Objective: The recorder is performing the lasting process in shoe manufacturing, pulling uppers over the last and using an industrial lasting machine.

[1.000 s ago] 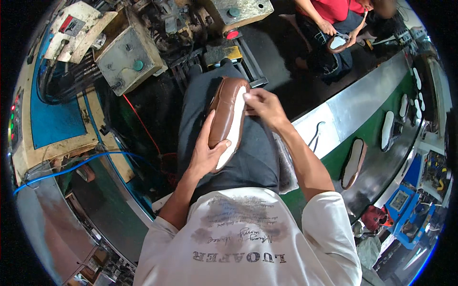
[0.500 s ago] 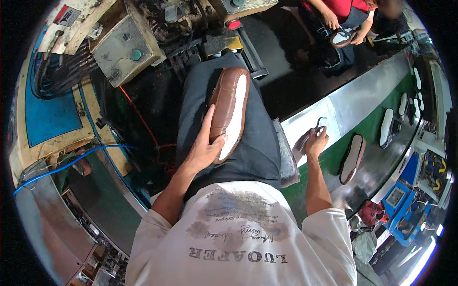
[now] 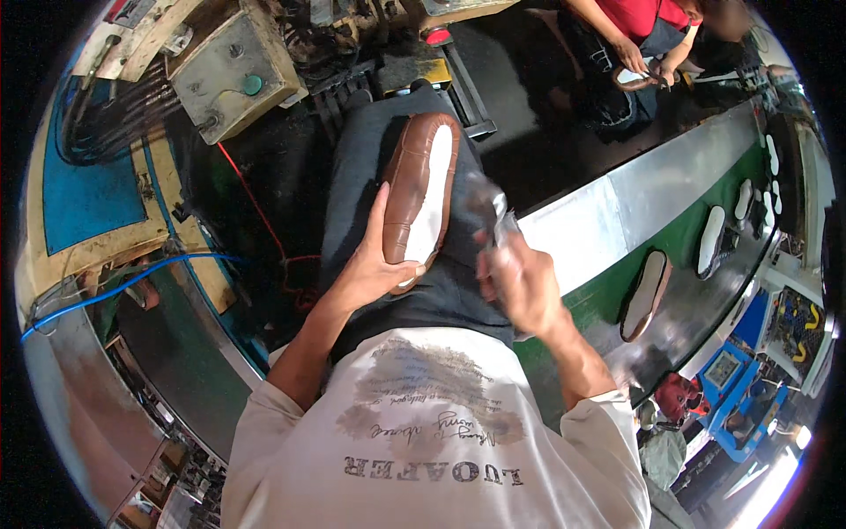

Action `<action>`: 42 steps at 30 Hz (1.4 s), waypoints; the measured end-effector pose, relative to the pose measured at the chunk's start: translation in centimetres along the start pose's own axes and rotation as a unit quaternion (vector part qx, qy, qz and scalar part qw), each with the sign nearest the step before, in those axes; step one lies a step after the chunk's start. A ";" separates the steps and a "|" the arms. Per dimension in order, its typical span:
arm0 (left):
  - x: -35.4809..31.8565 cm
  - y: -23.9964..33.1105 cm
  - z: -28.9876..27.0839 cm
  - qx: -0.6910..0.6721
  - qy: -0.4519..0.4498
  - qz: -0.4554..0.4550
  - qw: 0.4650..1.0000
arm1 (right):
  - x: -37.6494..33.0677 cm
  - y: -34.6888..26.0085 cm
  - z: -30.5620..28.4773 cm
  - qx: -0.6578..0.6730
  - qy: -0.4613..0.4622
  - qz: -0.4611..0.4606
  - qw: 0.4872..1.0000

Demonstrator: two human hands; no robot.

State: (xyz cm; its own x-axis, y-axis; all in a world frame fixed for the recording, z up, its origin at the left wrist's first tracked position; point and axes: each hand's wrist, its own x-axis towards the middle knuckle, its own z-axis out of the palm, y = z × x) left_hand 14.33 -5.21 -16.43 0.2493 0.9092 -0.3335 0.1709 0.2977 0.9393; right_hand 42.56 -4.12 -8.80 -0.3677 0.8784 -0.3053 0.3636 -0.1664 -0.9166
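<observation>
A brown leather shoe (image 3: 410, 198) lies bottom up across my thighs, with a long white insole strip (image 3: 434, 198) showing along its underside. My left hand (image 3: 374, 269) grips its near end, thumb over the white strip and fingers along the left side. Just right of the shoe, my right hand (image 3: 524, 282) is closed around a metal hand tool (image 3: 487, 198). Motion smears the tool, so its exact kind cannot be made out. Its shiny end points toward the shoe, apparently with a gap between them.
On my right runs a metal ledge (image 3: 599, 229) beside a green conveyor belt (image 3: 586, 313). Another brown shoe (image 3: 646, 295) and several white-bottomed shoes (image 3: 710, 242) lie along it. A co-worker's hands (image 3: 648, 66) work on a shoe at upper right. A control box (image 3: 233, 79) stands at upper left.
My right hand has lifted the metal tool off the ledge and swung left to beside the shoe. The left hand still holds the shoe in nearly the same place.
</observation>
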 end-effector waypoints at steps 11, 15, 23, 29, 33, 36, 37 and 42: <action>-3.2 7.1 -8.5 0.010 -0.014 -0.027 0.999 | 2.2 -2.1 0.2 -0.178 0.000 -0.020 0.984; -1.4 17.7 -13.5 0.184 -0.056 0.097 0.976 | 0.8 -2.5 -0.7 -0.060 0.031 0.057 0.996; 11.5 5.7 -2.2 0.080 -0.090 0.072 0.990 | -1.0 -0.2 -1.5 -0.142 0.070 0.058 0.986; 7.5 6.7 1.5 0.151 -0.154 0.031 0.976 | -1.6 -1.1 -3.9 -0.054 0.145 0.064 0.986; 7.8 5.7 1.4 0.161 -0.148 -0.009 0.976 | 0.1 -1.4 -2.5 -0.077 0.192 -0.106 0.973; 8.0 5.2 1.1 0.131 -0.159 -0.009 0.978 | 2.6 2.4 -1.7 -0.256 0.067 -0.038 0.964; 7.9 4.3 0.5 0.065 -0.169 -0.015 0.983 | 2.5 2.3 -2.0 -0.206 0.066 0.006 0.976; 6.8 4.0 -0.2 0.001 -0.165 -0.017 0.986 | 1.7 -1.2 -0.8 0.043 0.192 -0.124 0.973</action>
State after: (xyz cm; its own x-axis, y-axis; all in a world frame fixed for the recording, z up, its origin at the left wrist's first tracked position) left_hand 16.54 2.27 -14.90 0.5402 0.7542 -0.3734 0.1870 0.3251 0.9270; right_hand 42.21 -2.11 -8.01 -0.0823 0.9961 0.0322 0.2261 0.0502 -0.9728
